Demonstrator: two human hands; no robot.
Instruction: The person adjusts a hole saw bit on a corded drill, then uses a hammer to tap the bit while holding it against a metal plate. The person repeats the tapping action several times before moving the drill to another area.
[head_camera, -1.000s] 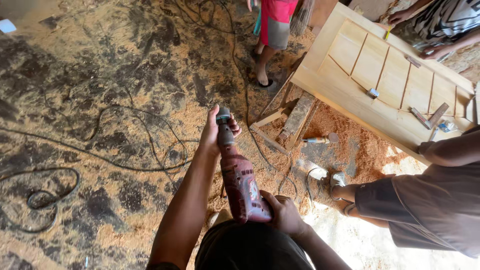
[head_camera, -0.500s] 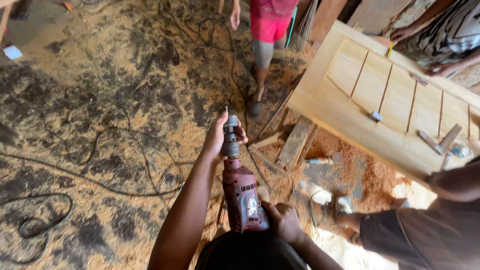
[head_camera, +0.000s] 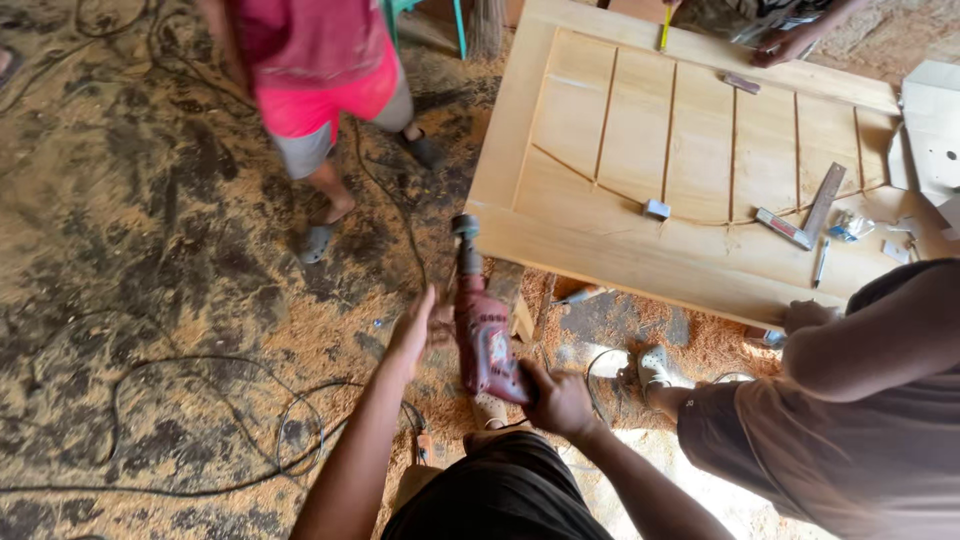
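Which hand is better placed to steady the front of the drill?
Left. The left hand is open right beside the body of the drill, nearer the chuck, while the right hand grips the rear handle and probably has to stay there.

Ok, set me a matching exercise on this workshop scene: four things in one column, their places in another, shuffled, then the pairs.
Things:
1. red power drill
2. steel square
3. yellow pencil
4. black cable

Places:
A. on the sawdust floor at the left, in loops
B. gripped by the right hand, left hand at its side
C. at the far edge of the wooden door panel
D. lying flat on the panel's right part, near a pen

Pairs: 1-B, 2-D, 3-C, 4-A
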